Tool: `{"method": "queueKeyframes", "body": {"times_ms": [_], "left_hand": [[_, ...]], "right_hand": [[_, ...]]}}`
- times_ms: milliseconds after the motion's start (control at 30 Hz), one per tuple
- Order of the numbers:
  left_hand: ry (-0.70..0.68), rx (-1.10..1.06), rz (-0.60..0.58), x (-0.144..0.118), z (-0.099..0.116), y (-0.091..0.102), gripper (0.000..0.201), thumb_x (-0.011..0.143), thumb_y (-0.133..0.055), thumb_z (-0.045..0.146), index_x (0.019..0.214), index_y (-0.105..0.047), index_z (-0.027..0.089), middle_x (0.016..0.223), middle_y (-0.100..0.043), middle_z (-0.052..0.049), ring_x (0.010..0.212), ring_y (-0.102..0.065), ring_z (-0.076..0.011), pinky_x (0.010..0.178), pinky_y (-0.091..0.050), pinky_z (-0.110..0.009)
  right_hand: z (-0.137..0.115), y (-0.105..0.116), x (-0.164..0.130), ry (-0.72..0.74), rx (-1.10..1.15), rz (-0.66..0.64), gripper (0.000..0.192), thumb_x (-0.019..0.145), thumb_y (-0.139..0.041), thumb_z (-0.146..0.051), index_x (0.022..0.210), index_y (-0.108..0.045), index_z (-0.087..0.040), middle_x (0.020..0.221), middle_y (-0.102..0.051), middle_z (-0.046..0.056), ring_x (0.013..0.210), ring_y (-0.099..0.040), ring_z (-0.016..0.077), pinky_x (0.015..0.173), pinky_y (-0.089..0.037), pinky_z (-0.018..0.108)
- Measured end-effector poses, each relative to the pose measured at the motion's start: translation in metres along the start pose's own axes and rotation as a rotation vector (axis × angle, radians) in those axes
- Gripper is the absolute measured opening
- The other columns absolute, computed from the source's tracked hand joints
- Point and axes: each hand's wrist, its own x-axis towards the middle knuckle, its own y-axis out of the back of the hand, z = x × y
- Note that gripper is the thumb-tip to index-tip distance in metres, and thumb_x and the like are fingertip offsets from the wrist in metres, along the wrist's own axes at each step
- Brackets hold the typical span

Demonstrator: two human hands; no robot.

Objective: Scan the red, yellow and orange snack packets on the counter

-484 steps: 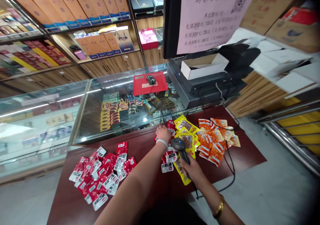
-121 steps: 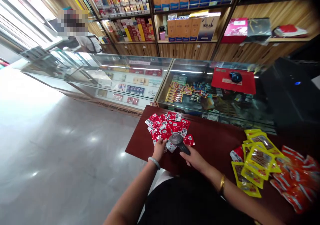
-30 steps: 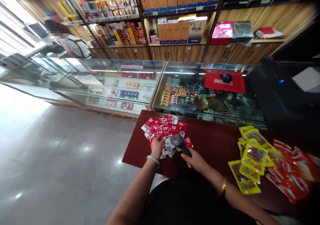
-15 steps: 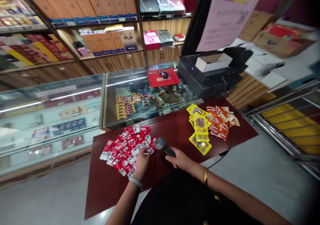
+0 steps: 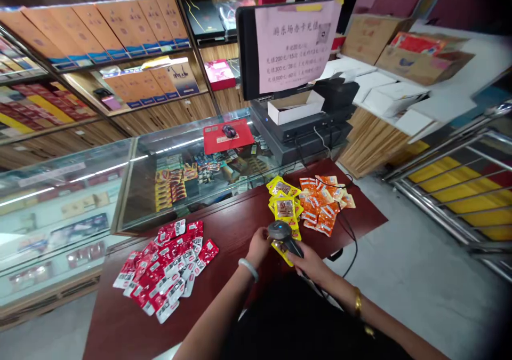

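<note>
My right hand (image 5: pixel 310 266) grips a black handheld barcode scanner (image 5: pixel 281 234) over the dark red table (image 5: pixel 240 226). My left hand (image 5: pixel 259 244) reaches beside the scanner head, at the near end of the yellow snack packets (image 5: pixel 282 205); what its fingers hold is hidden. Several red packets (image 5: pixel 168 266) lie spread at the table's left. Orange packets (image 5: pixel 326 202) lie to the right of the yellow ones.
A glass display counter (image 5: pixel 132 189) runs behind the table, with a red mouse pad and mouse (image 5: pixel 228 135) on top. A monitor with a pink notice (image 5: pixel 294 45) and a black register (image 5: pixel 304 130) stand behind. The scanner cable (image 5: pixel 354 242) hangs off the right edge. Shelves hold boxes.
My left hand left the red pile and moved right to the yellow packets; the scanner moved right with my right hand. My head turned right too.
</note>
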Motion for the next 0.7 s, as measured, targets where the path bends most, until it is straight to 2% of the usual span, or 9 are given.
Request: {"method": "queueKeyframes", "body": {"times_ms": [67,133,233,300,400,467,533,600,700], "left_hand": [[0.016,0.089,0.031,0.013,0.018,-0.023,0.026,0.077,-0.069,0.022,0.100,-0.062,0.015,0.102,-0.071,-0.011,0.091,-0.066,-0.0198,0.080,-0.047,-0.027],[0.055,0.183,0.050,0.021,0.034,-0.038,0.026,0.077,-0.070,0.026,0.098,-0.061,0.014,0.098,-0.070,-0.012,0.087,-0.066,-0.0208,0.077,-0.047,-0.028],[0.095,0.237,0.092,0.028,0.049,-0.048,0.030,0.077,-0.070,0.034,0.096,-0.060,0.014,0.090,-0.069,-0.011,0.080,-0.065,-0.0216,0.071,-0.046,-0.028],[0.090,0.181,0.114,0.031,0.053,-0.051,0.029,0.076,-0.071,0.033,0.096,-0.060,0.014,0.089,-0.069,-0.010,0.078,-0.064,-0.0205,0.069,-0.046,-0.028],[0.094,-0.023,0.048,0.035,0.056,-0.054,0.018,0.074,-0.072,0.023,0.089,-0.063,0.015,0.085,-0.070,-0.007,0.073,-0.063,-0.0166,0.068,-0.046,-0.025],[0.168,-0.182,-0.013,0.034,0.055,-0.055,0.010,0.074,-0.070,0.019,0.081,-0.063,0.015,0.074,-0.067,-0.004,0.064,-0.060,-0.0137,0.065,-0.046,-0.024],[0.253,-0.310,-0.047,0.030,0.052,-0.053,0.011,0.074,-0.070,0.021,0.075,-0.061,0.015,0.062,-0.061,0.000,0.054,-0.054,-0.0112,0.059,-0.045,-0.024],[0.269,-0.394,-0.037,0.024,0.047,-0.048,0.016,0.073,-0.070,0.025,0.072,-0.058,0.015,0.055,-0.055,0.003,0.049,-0.050,-0.0094,0.054,-0.042,-0.022],[0.240,-0.498,0.062,0.013,0.036,-0.037,0.019,0.071,-0.070,0.027,0.073,-0.054,0.017,0.055,-0.051,0.005,0.050,-0.050,-0.0089,0.052,-0.042,-0.021]], "right_hand": [[-0.001,0.025,-0.001,0.000,0.026,0.030,0.052,0.079,-0.064,-0.056,0.112,-0.055,-0.017,0.053,-0.049,-0.008,0.039,-0.042,0.0089,0.041,-0.033,0.022],[0.000,0.047,-0.002,-0.006,0.044,0.063,0.053,0.077,-0.066,-0.057,0.110,-0.055,-0.018,0.053,-0.049,-0.008,0.039,-0.042,0.0091,0.041,-0.033,0.022],[0.004,0.069,-0.003,-0.014,0.053,0.081,0.050,0.076,-0.066,-0.058,0.105,-0.055,-0.019,0.055,-0.049,-0.009,0.039,-0.042,0.0089,0.041,-0.032,0.022],[0.009,0.078,-0.004,-0.010,0.061,0.075,0.048,0.076,-0.065,-0.058,0.103,-0.055,-0.019,0.055,-0.049,-0.009,0.039,-0.043,0.0088,0.041,-0.032,0.022],[0.015,0.084,-0.003,-0.006,0.085,0.073,0.050,0.077,-0.064,-0.058,0.108,-0.055,-0.019,0.055,-0.048,-0.009,0.039,-0.043,0.0090,0.042,-0.033,0.022],[0.017,0.083,-0.001,-0.006,0.093,0.074,0.053,0.078,-0.064,-0.058,0.112,-0.054,-0.019,0.054,-0.048,-0.010,0.039,-0.043,0.0092,0.042,-0.033,0.022],[0.016,0.080,0.002,-0.008,0.092,0.064,0.054,0.078,-0.064,-0.058,0.113,-0.054,-0.018,0.053,-0.048,-0.010,0.039,-0.042,0.0091,0.042,-0.033,0.022],[0.012,0.073,0.005,-0.018,0.084,0.044,0.053,0.077,-0.064,-0.057,0.111,-0.054,-0.018,0.051,-0.047,-0.010,0.038,-0.041,0.0091,0.041,-0.032,0.022],[0.003,0.060,0.010,-0.042,0.054,0.007,0.052,0.076,-0.065,-0.058,0.108,-0.055,-0.018,0.046,-0.044,-0.011,0.036,-0.039,0.0095,0.041,-0.031,0.022]]}}
